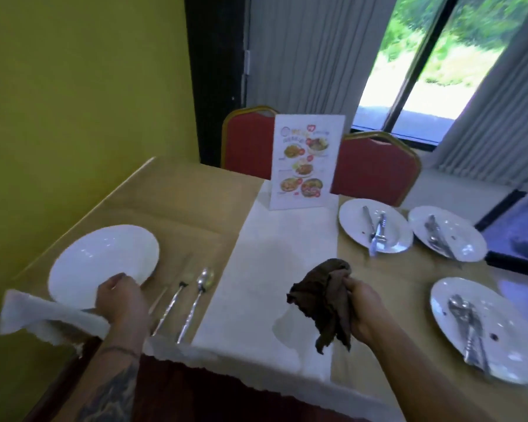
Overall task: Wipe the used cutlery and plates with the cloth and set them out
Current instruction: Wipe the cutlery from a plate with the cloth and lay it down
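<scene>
Four plates on the table, one of them clean-looking: the white plate (pixel 104 263) at near left, gripped at its near rim by our left hand (pixel 121 300). It lies close to the table's near-left corner. Our right hand (pixel 365 312) is closed round the bunched brown cloth (pixel 323 300), held above the white runner (pixel 275 269) at centre.

Just right of the clean plate lie a fork (pixel 171 309) and a spoon (pixel 197 300), side by side, handles toward us.

Three used plates wait on the right: far one (pixel 354 217) with cutlery crossed on it, another (pixel 470 239) beside it, and a near-right one (pixel 506 318) with cutlery and dark specks of residue.

Risks, as we judge them:
- Plate near the corner; a careless release or a snag on the loose tablecloth edge could tip it off.
- Cutlery lies loose on the used plates; lifting a plate tilted would slide it onto the cloth-covered table (pixel 177 202).
- The cloth looks dark and crumpled; it may smear rather than clean.
- A faint damp-looking patch shows on the runner.

Writing: a standing menu card (pixel 305 162) at far centre shows dish photos; its text is too blurred to read. No brands visible.
</scene>
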{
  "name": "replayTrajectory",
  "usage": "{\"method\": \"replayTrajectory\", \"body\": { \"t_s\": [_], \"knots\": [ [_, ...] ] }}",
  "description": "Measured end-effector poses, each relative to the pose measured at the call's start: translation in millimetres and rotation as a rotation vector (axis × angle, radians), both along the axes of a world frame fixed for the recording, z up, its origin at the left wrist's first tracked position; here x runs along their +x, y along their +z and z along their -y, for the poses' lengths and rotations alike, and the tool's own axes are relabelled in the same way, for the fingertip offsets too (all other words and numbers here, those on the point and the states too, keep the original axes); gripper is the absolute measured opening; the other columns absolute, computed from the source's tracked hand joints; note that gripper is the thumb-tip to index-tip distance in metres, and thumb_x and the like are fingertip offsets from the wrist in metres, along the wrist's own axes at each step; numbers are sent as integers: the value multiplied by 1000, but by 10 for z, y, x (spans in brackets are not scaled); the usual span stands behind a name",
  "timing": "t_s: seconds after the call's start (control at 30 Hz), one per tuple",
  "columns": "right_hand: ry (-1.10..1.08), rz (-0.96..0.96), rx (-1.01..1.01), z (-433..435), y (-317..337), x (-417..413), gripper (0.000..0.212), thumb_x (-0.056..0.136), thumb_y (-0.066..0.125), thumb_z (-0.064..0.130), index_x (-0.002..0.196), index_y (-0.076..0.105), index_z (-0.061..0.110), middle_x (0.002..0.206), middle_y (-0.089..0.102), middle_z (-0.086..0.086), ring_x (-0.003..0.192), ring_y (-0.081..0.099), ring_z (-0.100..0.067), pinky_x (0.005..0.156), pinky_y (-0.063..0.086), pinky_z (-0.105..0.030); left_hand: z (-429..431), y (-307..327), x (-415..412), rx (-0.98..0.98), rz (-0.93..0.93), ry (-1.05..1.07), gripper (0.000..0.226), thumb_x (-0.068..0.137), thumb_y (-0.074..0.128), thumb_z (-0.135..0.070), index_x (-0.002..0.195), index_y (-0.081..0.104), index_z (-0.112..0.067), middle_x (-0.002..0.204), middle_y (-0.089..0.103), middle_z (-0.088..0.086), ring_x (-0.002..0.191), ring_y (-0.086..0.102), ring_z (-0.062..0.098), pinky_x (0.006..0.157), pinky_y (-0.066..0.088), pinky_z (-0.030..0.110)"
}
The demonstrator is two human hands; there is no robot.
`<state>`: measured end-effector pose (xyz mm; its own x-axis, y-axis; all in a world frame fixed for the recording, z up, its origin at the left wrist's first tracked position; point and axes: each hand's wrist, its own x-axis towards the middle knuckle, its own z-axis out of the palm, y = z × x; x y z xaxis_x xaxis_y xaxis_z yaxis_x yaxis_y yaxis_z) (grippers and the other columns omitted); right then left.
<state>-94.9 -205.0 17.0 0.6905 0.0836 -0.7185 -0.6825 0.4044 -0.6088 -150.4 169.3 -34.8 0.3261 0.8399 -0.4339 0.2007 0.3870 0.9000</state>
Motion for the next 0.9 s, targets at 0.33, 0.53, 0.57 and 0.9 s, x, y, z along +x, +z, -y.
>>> {"method": "replayTrajectory", "body": {
  "t_s": [0.33,0.53,0.57,0.9],
  "knots": [
    [-320,115,106,2045,132,-408,37,101,53,36,99,69,2,88,76,-19,75,76,-32,77,55,-44,3077,295,789,-113,93,-860,20,94,49,2,100,63,-12,82,61,9,68,56,19,61,43,27],
    [-376,90,-9,3083,146,-668,41,99,54,29,122,68,-1,112,74,-24,105,69,-40,91,54,-46,4718,229,613,-28,-114,-1433,18,91,54,-1,102,65,-8,81,63,9,64,58,18,59,45,27],
    [-409,94,-28,3214,140,-705,41,99,53,28,121,68,-2,106,75,-23,100,70,-39,90,54,-46,4904,198,550,27,-132,-1524,18,90,54,-2,101,66,-10,81,64,8,63,58,16,57,45,25],
    [-529,39,-106,4046,-42,-1072,39,98,53,25,112,72,-6,105,75,-26,102,69,-42,100,51,-51,5947,-189,309,-44,-376,-1501,9,81,63,-4,87,68,1,84,72,22,79,73,36,71,61,46]
  ]
}}
